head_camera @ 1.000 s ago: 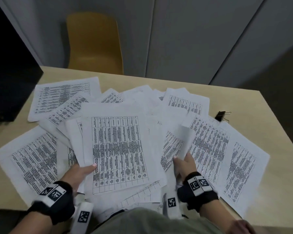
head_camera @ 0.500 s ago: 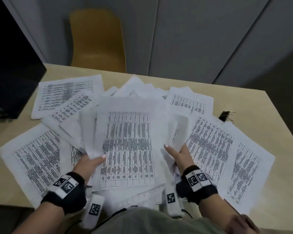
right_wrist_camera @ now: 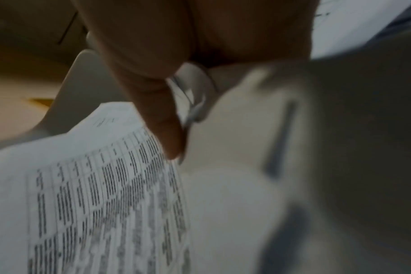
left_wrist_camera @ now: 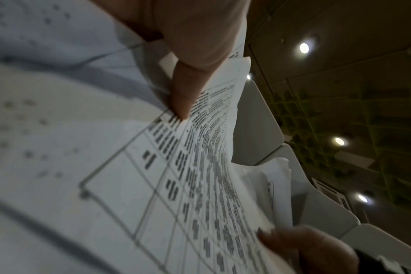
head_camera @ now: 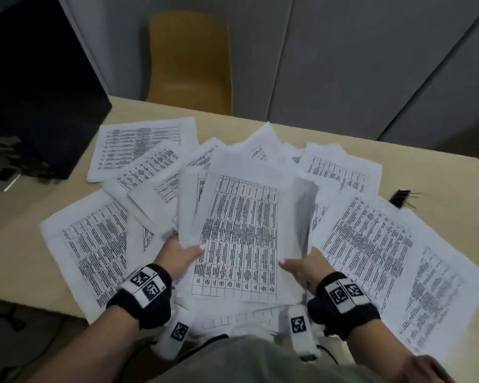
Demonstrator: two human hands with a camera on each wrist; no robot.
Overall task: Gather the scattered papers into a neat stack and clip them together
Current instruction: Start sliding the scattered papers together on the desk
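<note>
An office or meeting room, by every sign. Pale wood-look table strewn with printed sheets full of dense tables of text (typical paperwork), a black binder clip lying at the right edge of the spread. Mustard-yellow moulded chair pushed in at the far side. Plain grey panelled walls behind. Dark monitor-like slab standing at the left end of the table. Overhead, in the left wrist view, recessed round ceiling lights and an open grid ceiling, commercial rather than domestic.
</note>
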